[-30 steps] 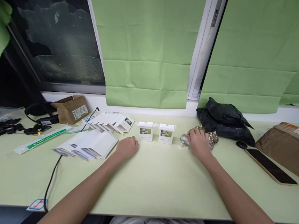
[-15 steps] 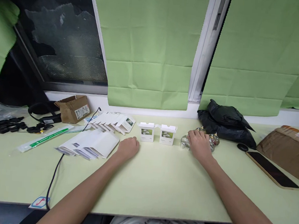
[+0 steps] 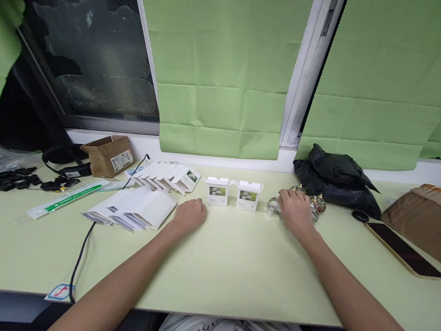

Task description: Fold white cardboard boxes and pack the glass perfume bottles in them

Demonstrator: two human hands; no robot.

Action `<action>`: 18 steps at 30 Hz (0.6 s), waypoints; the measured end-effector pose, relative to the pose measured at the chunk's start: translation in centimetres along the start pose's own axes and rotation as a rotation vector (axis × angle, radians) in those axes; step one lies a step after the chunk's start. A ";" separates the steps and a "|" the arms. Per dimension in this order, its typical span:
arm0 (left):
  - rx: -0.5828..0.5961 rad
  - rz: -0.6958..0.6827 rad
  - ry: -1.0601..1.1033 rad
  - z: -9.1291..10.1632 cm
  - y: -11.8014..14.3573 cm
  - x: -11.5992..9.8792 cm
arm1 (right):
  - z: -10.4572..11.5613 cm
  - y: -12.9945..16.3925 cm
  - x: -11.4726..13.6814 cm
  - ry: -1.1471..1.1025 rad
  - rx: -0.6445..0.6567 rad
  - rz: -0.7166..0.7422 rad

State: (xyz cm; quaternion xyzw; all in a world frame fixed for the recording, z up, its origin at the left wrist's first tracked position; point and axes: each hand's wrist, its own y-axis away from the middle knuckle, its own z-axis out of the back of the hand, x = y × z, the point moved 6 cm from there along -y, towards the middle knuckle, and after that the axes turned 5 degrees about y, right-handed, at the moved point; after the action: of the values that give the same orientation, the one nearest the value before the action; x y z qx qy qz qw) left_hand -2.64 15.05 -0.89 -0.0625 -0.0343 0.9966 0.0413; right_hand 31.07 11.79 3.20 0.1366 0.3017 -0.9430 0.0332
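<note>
A clear sleeve (image 3: 66,201) at left bears a green strip, its lettering too small for me to read; below, a tag (image 3: 61,291) with a red mark sits at the table (image 3: 234,270) edge. White folded boxes (image 3: 151,206) fan out beside the left hand (image 3: 190,215), its fingers curled in together. Two upright white boxes (image 3: 218,192) stand open-topped, a picture on each (the print beneath is a blur), with bare table in front. The right hand (image 3: 296,209) lies over shiny baubles (image 3: 317,205), fingers bent; whether they grip, I can't tell. Black bags (image 3: 337,181) crowd behind, a phone (image 3: 404,250) and brown parcel (image 3: 426,222) beyond
</note>
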 end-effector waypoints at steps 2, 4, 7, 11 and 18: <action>0.004 0.003 -0.001 0.1 0.0 0.0 | 0.0 0.0 0.0 0.003 -0.002 -0.003; 0.006 0.005 0.000 0.1 0.0 -0.1 | 0.1 0.0 0.0 0.004 -0.006 -0.004; 0.004 0.005 0.006 0.2 0.1 -0.1 | 0.1 0.0 -0.1 0.008 -0.009 -0.007; 0.003 0.005 0.011 0.2 0.1 -0.1 | 0.0 0.1 0.0 0.028 -0.009 -0.006; 0.008 0.007 0.011 0.3 0.3 -0.3 | -0.2 0.1 0.0 0.015 -0.022 -0.024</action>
State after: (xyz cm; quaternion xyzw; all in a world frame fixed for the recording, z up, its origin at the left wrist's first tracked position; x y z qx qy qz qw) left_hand -2.40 14.70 -0.53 -0.0682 -0.0297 0.9965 0.0382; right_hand 31.14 11.79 2.98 0.1398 0.3139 -0.9389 0.0212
